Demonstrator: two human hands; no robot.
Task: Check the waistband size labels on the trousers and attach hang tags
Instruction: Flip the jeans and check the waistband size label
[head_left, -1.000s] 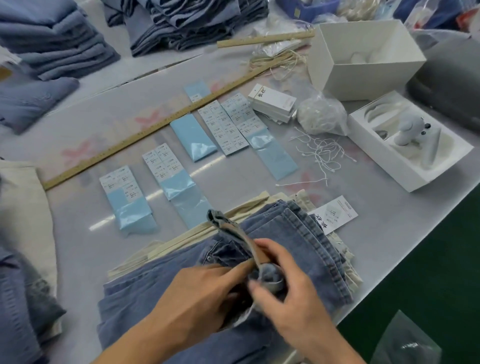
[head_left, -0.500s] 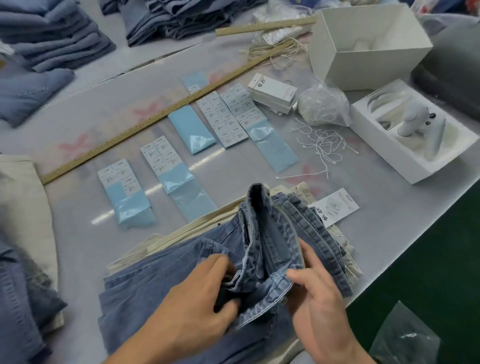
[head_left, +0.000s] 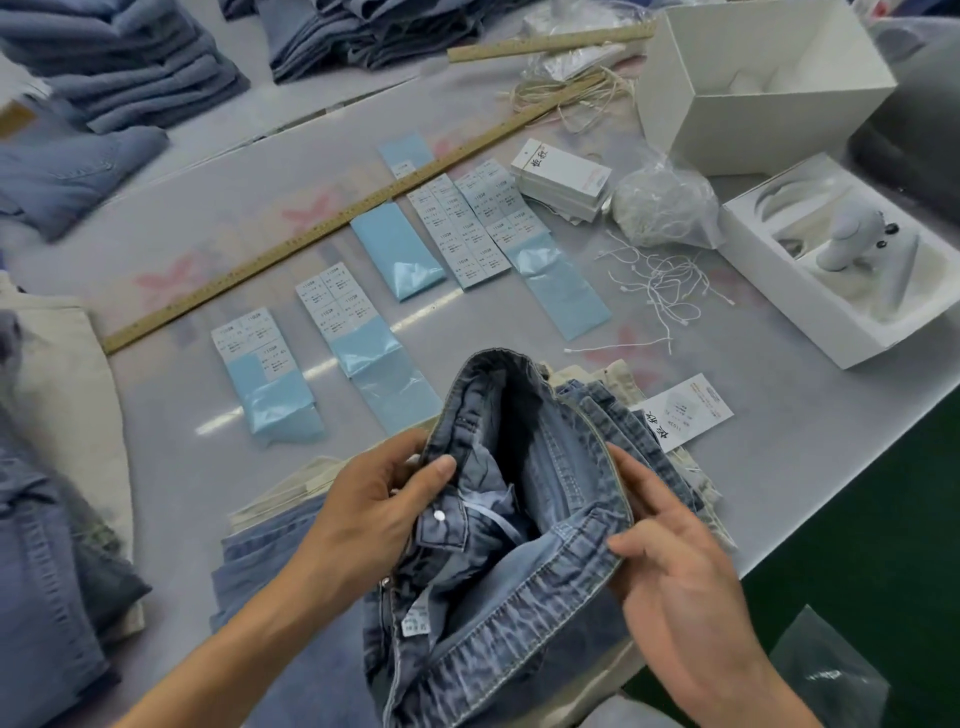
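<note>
Below the held-open waist, toward the person's body, a small white printed size label (head_left: 415, 621) hangs on the inside of the faded blue denim trousers (head_left: 519, 545). It lies under the left hand (head_left: 363, 509) and well to the left of the right hand (head_left: 675, 571), so the left hand is plainly the nearer one. The waistband runs as an elongated loop whose long axis points away from the person, its far end rising over the grey bench (head_left: 208, 234). The left grip is closed on the button side, thumb pressed on the inside face and fingers wrapped behind. The right grip pinches the opposite edge of the band between thumb and curled fingers. The trousers sit on top of a stack of folded denim and cream garments at the near bench edge. A white hang tag with black characters (head_left: 680, 410) lies just beside that stack on the right, nearer the right hand. The label's print is too small to read, though it seems turned up toward the camera.

Against half a second ago, the waist is spread wider and rolled toward the person. The label and the white button (head_left: 439, 515), hidden then, now show, and both hands have moved apart.
</note>
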